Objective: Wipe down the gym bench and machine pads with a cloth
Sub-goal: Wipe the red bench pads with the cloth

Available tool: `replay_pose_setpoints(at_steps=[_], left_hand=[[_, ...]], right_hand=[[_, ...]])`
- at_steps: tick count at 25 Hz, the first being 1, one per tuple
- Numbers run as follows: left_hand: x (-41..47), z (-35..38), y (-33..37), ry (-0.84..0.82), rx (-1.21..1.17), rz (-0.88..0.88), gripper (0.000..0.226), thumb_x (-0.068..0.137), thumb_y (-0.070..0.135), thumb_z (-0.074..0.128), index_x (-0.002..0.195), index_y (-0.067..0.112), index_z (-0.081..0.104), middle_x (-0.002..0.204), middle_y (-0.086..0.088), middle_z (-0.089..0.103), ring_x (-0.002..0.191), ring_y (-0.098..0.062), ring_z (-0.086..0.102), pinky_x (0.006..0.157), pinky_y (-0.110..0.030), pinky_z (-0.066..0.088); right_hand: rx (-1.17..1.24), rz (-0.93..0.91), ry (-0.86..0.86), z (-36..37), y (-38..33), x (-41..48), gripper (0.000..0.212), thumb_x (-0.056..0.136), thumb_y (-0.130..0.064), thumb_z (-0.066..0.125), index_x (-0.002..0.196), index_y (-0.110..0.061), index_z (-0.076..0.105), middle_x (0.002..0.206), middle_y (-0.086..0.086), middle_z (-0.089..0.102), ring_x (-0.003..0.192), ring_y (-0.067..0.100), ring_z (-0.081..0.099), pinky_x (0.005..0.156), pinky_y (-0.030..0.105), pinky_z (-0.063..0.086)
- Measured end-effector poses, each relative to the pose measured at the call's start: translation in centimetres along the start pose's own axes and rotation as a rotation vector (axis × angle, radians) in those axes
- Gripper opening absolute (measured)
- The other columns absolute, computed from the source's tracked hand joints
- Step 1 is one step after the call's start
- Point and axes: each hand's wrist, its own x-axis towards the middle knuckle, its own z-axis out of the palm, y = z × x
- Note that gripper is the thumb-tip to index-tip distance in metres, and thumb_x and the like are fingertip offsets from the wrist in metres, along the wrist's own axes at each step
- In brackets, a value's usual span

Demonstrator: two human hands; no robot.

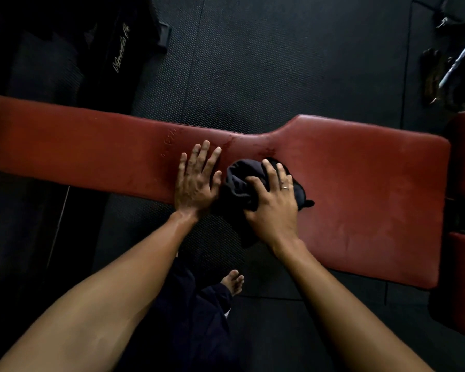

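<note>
Mid-wipe on long red padded vinyl bench [91, 146]; right hand [273, 200] clutches bunched dark cloth [239, 183]; left hand [196, 181] flat, fingers straight, bracing pad; next prob: sweep cloth twd wet streaks, then unwiped ends.

Dim, murky corners, soft focus, wide-angle bending at edges

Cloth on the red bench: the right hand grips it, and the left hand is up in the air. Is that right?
Not quite. The left hand is not in the air; it rests flat on the bench, right beside the cloth, as the head view shows. The right hand does grip the cloth on the red bench.
</note>
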Motion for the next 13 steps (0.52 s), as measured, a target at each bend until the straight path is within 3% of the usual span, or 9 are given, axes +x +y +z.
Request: replay_pose_setpoints(at_steps=[4, 8, 13], left_hand=[[-0.1, -0.3, 0.4, -0.003, -0.025, -0.021, 0.055, 0.1, 0.035, 0.04, 0.153, 0.023, 0.039, 0.164, -0.005, 0.028, 0.152, -0.021, 0.022, 0.124, -0.05, 0.014], [-0.1, -0.3, 0.3, -0.016, -0.023, -0.026, 0.055, 0.101, 0.035, 0.038, 0.154, 0.024, 0.037, 0.165, -0.002, 0.024, 0.153, -0.019, 0.018, 0.125, -0.048, 0.012], [-0.1, 0.0, 0.0, -0.013, -0.004, -0.001, 0.054, 0.101, 0.031, 0.038, 0.154, 0.023, 0.037, 0.164, -0.005, 0.027, 0.152, -0.022, 0.023, 0.123, -0.051, 0.016]], right_hand=[[0.025, 0.111, 0.044, -2.3, 3.5, 1.4, 0.055, 0.073, -0.032, 0.063, 0.126, -0.021, 0.066, 0.157, 0.01, 0.04, 0.148, 0.038, 0.03, 0.12, 0.056, 0.025], [0.101, 0.266, 0.035, -1.3, -0.7, 8.0, 0.06, 0.073, -0.032, 0.062, 0.133, -0.023, 0.061, 0.16, 0.011, 0.035, 0.151, 0.037, 0.022, 0.125, 0.054, 0.01], [0.059, -0.127, -0.074, -0.4, -0.5, 3.5, 0.059, 0.069, -0.026, 0.07, 0.127, -0.015, 0.064, 0.157, 0.011, 0.042, 0.149, 0.038, 0.029, 0.124, 0.055, 0.02]])
